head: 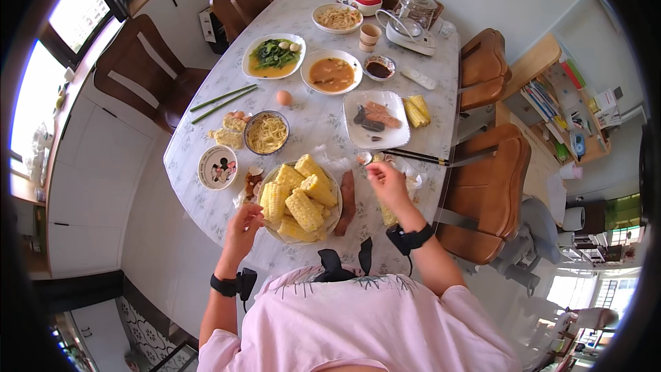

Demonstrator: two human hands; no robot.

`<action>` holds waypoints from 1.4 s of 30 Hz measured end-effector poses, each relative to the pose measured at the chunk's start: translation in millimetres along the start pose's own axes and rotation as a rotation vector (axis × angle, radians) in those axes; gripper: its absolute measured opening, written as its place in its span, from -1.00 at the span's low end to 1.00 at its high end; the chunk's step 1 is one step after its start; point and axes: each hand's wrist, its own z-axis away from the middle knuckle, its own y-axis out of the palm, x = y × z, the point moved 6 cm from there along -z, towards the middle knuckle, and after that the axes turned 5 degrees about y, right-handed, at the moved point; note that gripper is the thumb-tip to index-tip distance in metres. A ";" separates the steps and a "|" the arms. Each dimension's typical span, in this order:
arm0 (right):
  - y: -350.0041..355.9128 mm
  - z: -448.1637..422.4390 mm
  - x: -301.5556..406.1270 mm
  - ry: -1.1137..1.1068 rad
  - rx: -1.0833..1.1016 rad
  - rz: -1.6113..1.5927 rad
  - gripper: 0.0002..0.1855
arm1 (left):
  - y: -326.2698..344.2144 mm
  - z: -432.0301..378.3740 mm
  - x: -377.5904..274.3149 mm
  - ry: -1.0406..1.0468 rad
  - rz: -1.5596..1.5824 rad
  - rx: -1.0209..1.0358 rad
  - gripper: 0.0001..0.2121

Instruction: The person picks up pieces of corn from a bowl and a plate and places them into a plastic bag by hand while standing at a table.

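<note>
My left hand (245,228) is at the left rim of a plate (338,212) heaped with pieces of boiled corn (304,209). Its fingers are slightly curled and apart, with nothing visible between them. My right hand (390,186) is to the right of the plate, fingertips bent close to a piece of eggshell (364,158). Whether they pinch it I cannot tell. Between the plate and this hand lies a long reddish-brown sweet potato (346,202). A corn cob (388,216) lies partly hidden under my right forearm, beside crumpled plastic with food scraps (414,181).
A noodle bowl (267,133), cartoon-printed bowl (218,167), brown egg (284,97) and green chopsticks (223,103) lie left. Further back are leafy greens (274,57), soup (331,72), a square plate (377,137), black chopsticks (418,156) and a glass kettle (414,10). Wooden chairs (480,191) flank the table.
</note>
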 end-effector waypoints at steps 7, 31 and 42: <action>60.8 -11.6 39.7 -0.197 -0.123 0.343 -0.46 | 7.7 -7.9 -13.0 -0.004 -0.012 0.015 -0.84; 87.1 47.2 130.8 -0.088 0.555 -0.674 -0.70 | 36.6 -27.0 -70.2 -0.050 0.554 0.042 -0.72; 64.4 35.8 -8.3 0.111 0.073 0.458 -0.43 | -8.6 -16.8 -50.2 -0.098 0.629 -0.197 -0.75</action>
